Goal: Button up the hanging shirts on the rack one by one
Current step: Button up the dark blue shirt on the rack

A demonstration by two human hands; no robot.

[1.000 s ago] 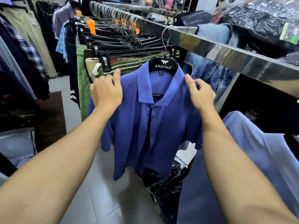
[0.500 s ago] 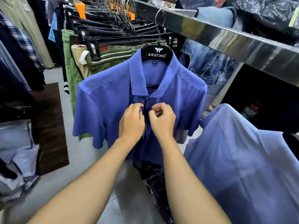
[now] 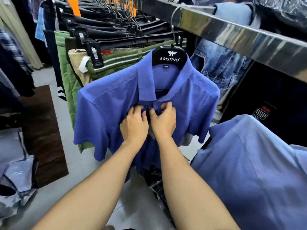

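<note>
A blue short-sleeved shirt (image 3: 109, 103) hangs on a black hanger (image 3: 169, 57) from the steel rail (image 3: 232, 35). Both hands meet at its placket just below the collar. My left hand (image 3: 134, 125) pinches the left front edge with curled fingers. My right hand (image 3: 163, 120) pinches the right front edge close beside it, near a small button. The placket below my hands is hidden by my wrists. A second, lighter blue shirt (image 3: 249, 163) hangs at the lower right, nearer to me.
Green and beige trousers (image 3: 71, 80) on clip hangers crowd the rail behind the shirt. Denim (image 3: 219, 63) hangs at the right under the rail. Dark clothes line the left side, above a brown mat (image 3: 43, 130). Black plastic bags (image 3: 154, 180) lie on the floor below.
My hands left the shirt's shoulders and came together at the placket below the collar. Since half a second ago they stay there, the fingers working the front edges closer together.
</note>
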